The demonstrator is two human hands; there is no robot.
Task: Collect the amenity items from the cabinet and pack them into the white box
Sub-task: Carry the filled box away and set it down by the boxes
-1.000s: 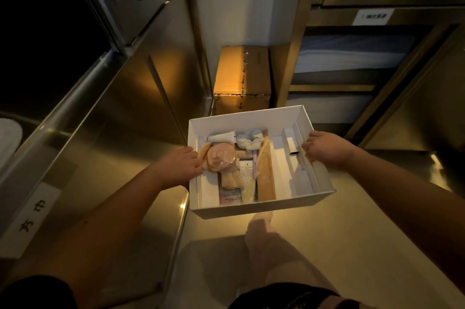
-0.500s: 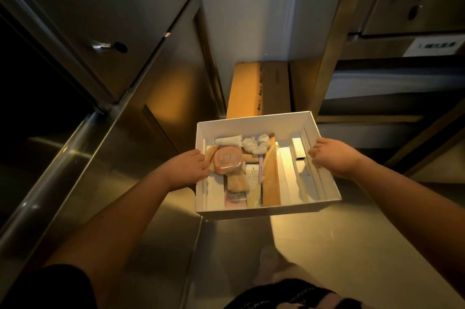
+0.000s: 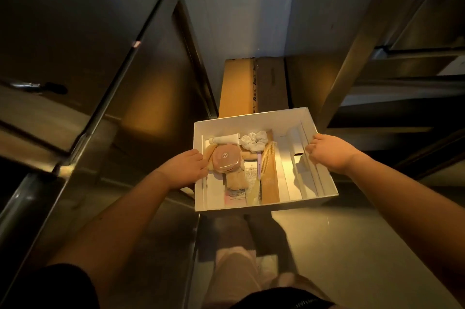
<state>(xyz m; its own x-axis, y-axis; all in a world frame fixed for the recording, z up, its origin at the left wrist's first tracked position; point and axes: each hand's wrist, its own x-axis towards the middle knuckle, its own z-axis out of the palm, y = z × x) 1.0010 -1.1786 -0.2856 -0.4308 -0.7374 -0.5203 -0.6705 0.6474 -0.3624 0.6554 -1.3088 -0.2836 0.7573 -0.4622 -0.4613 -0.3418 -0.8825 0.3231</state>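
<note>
Head view: the white box is held in the air in front of a steel cabinet. The left hand grips its left wall and the right hand its right wall. Inside lie a pink case, a comb, a scrunchie and a tube. A cardboard box stands behind.

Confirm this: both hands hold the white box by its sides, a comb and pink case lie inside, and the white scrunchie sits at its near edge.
One error: in the head view the white scrunchie lies at the far end of the white box, not the near edge. The left hand and right hand hold its sides, with the comb and pink case inside.
</note>
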